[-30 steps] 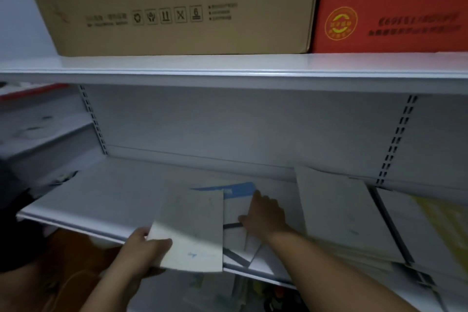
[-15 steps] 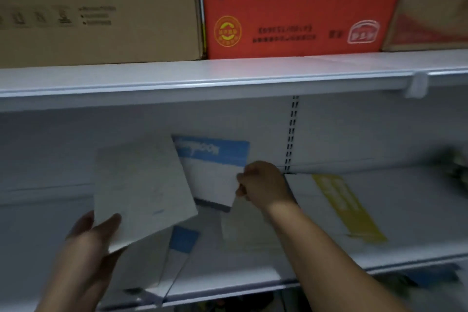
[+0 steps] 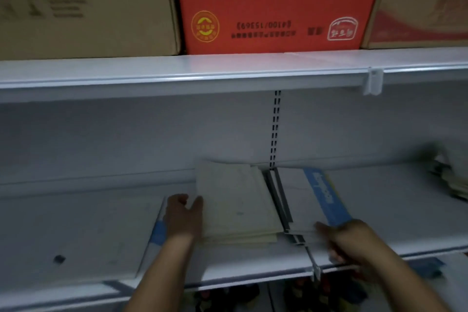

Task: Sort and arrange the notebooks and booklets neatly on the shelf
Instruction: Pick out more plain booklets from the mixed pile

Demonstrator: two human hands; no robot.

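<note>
A stack of pale cream notebooks (image 3: 238, 202) lies flat on the white shelf (image 3: 253, 265). My left hand (image 3: 183, 215) rests against the stack's left edge, thumb on its top, fingers loosely spread. To the right lies a white booklet with a blue band (image 3: 325, 197) on top of others. My right hand (image 3: 352, 238) presses on that pile's near edge, fingers flat. Another large white booklet with a blue mark (image 3: 101, 230) lies flat to the left, partly under my left wrist.
A brown carton (image 3: 83, 7), a red printed carton (image 3: 276, 2) and another carton (image 3: 425, 2) stand on the upper shelf. A blurred heap of papers (image 3: 453, 175) sits at the far right. A slotted upright (image 3: 275, 129) runs down the back wall.
Both hands lowered their booklets: the cream one now lies on the stack, the blue-banded one on the right pile. The camera view shifted right.
</note>
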